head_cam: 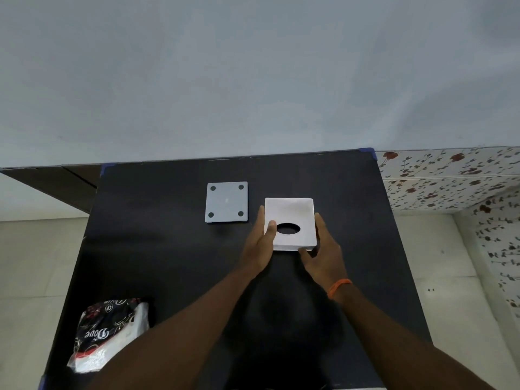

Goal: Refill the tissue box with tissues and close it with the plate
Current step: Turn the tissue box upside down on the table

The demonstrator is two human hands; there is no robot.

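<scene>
A white square tissue box (292, 213) with an oval hole in its top stands on the black table (157, 249), right of the middle. My left hand (260, 246) grips its left side, thumb on top beside the hole. My right hand (323, 254) clasps its right side and near corner. A grey square plate (227, 201) with dark round pads at its corners lies flat just left of and behind the box. A plastic pack of tissues (109, 332), printed black, red and white, lies at the near left corner of the table.
The table stands against a pale blue-grey wall (253, 74). Flowered tiles (450, 178) cover the wall to the right, and a light floor (450, 263) shows on both sides. An orange band (339, 288) is on my right wrist.
</scene>
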